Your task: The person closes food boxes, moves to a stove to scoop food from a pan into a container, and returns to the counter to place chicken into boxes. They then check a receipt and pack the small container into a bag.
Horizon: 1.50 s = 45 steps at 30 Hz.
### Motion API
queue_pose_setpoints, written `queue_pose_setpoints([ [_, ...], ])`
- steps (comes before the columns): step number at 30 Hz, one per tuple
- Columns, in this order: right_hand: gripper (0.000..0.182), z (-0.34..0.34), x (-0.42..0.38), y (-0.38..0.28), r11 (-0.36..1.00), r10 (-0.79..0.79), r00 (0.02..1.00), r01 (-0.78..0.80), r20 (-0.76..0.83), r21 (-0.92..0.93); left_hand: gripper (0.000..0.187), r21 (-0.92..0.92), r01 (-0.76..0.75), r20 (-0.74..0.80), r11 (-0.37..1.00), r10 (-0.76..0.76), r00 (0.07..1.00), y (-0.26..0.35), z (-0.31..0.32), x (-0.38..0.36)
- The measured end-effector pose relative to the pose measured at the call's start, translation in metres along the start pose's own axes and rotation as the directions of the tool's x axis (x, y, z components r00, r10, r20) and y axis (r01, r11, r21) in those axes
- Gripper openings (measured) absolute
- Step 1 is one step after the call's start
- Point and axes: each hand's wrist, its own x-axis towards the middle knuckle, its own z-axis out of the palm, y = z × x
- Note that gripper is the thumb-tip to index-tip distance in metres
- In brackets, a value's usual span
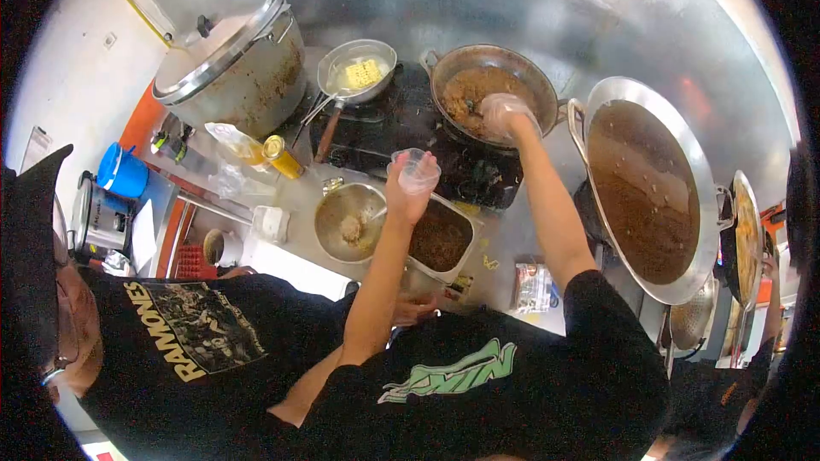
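My left hand (pixel 408 203) is closed around a clear plastic cup (pixel 418 171), held above the counter between the steel bowl and the stove. The cup looks see-through, with nothing plain inside it. My right hand (pixel 510 115), in a clear plastic glove, reaches into a wok (pixel 514 58) on the back burner. Brown crumbly food (pixel 483 84) fills the wok. Those gloved fingers are curled down at the food, beside a small dark spot; what they grip is hidden. Below my left forearm sit a steel bowl (pixel 329 226) with a utensil and a rectangular pan (pixel 444 239) of dark food.
A pan (pixel 329 77) with a yellow noodle block stands left of the wok. The big lidded pot (pixel 256 85) is at far left. To the right, a large wok (pixel 700 162) holds brown liquid. A co-worker (pixel 213 316) in a black shirt stands close on my left.
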Motion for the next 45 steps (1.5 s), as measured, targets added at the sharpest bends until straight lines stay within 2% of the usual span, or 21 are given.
queue_pose_setpoints([
  [2,0.025,0.006,0.009,0.007,0.993,0.119,0.988,-0.121,-0.103,-0.007,0.029,0.001,0.013,-0.004,1.0,-0.013,1.0,0.001,0.0,-0.003],
  [5,0.029,0.001,0.011,-0.006,0.984,0.166,0.967,-0.151,-0.192,0.092,0.03,-0.015,0.011,0.018,1.0,-0.01,1.0,0.001,0.004,-0.016],
  [6,0.029,-0.01,0.004,-0.016,0.985,0.163,0.969,-0.149,-0.186,0.09,0.03,-0.034,-0.002,0.045,0.999,0.003,0.999,-0.002,0.009,-0.022],
  [8,0.042,-0.026,-0.017,-0.04,0.948,0.268,0.95,-0.231,-0.159,0.22,0.03,-0.076,-0.022,0.051,0.997,0.025,0.998,-0.01,0.016,-0.037],
  [10,0.05,-0.05,-0.031,-0.061,0.947,0.281,0.956,-0.262,-0.081,0.183,0.03,-0.121,-0.047,0.07,0.991,0.056,0.996,-0.02,0.026,-0.048],
  [11,0.058,-0.052,-0.035,-0.068,0.944,0.299,0.954,-0.295,-0.005,0.148,0.032,-0.015,-0.065,0.08,0.998,0.066,0.995,-0.027,0.028,-0.057],
  [12,0.058,-0.049,-0.034,-0.071,0.947,0.289,0.957,-0.287,0.005,0.143,0.034,0.095,-0.082,0.093,0.992,0.073,0.993,-0.033,0.027,-0.064],
  [14,0.065,-0.049,-0.024,-0.073,0.935,0.343,0.936,-0.333,-0.074,0.124,0.039,0.114,-0.071,0.128,0.991,0.056,0.99,-0.041,0.018,-0.076],
  [15,0.067,-0.042,-0.014,-0.065,0.946,0.315,0.942,-0.303,-0.116,0.115,0.042,0.144,-0.055,0.147,0.988,0.033,0.989,-0.046,0.016,-0.085],
  [21,0.064,-0.058,-0.019,-0.073,0.957,0.278,0.96,-0.274,-0.032,0.1,0.057,0.246,0.015,0.186,0.969,-0.062,0.981,-0.056,0.002,-0.142],
  [24,0.062,-0.051,-0.019,-0.073,0.963,0.26,0.961,-0.251,-0.092,0.097,0.058,0.218,0.025,0.157,0.976,-0.06,0.986,-0.056,-0.003,-0.154],
  [28,0.062,-0.042,-0.019,-0.066,0.966,0.247,0.961,-0.234,-0.127,0.108,0.063,0.275,0.011,0.158,0.961,-0.056,0.986,-0.058,-0.002,-0.155],
  [31,0.064,-0.035,-0.016,-0.054,0.94,0.295,0.947,-0.265,-0.126,0.213,0.059,0.237,0.019,0.168,0.971,-0.06,0.984,-0.057,-0.002,-0.15],
  [33,0.065,-0.042,-0.027,-0.056,0.863,0.413,0.91,-0.376,-0.042,0.337,0.056,0.205,0.034,0.158,0.978,-0.067,0.985,-0.054,-0.006,-0.146],
  [34,0.065,-0.041,-0.025,-0.052,0.863,0.415,0.909,-0.378,-0.043,0.336,0.053,0.181,0.025,0.177,0.983,-0.058,0.983,-0.053,-0.009,-0.145],
  [36,0.065,-0.04,-0.02,-0.042,0.795,0.435,0.898,-0.415,0.061,0.443,0.05,0.157,0.018,0.199,0.987,-0.049,0.979,-0.049,-0.012,-0.142],
  [38,0.065,-0.039,-0.02,-0.033,0.75,0.45,0.89,-0.423,0.076,0.508,0.053,0.199,-0.05,0.148,0.979,0.021,0.989,-0.045,-0.014,-0.14],
  [39,0.064,-0.039,-0.02,-0.029,0.702,0.462,0.882,-0.427,0.092,0.57,0.048,0.14,-0.051,0.143,0.989,0.03,0.989,-0.043,-0.018,-0.135],
  [43,0.064,-0.028,-0.014,-0.006,0.715,0.469,0.878,-0.439,0.092,0.545,0.042,0.087,-0.121,0.121,0.989,0.11,0.987,-0.034,-0.012,-0.114],
  [44,0.065,-0.005,0.0,0.014,0.821,0.396,0.918,-0.343,-0.024,0.456,0.042,0.083,-0.124,0.118,0.989,0.114,0.986,-0.033,-0.012,-0.104],
  [45,0.065,-0.004,0.001,0.015,0.906,0.304,0.944,-0.243,-0.132,0.348,0.039,-0.01,-0.088,0.138,0.996,0.089,0.986,-0.032,-0.013,-0.089],
])
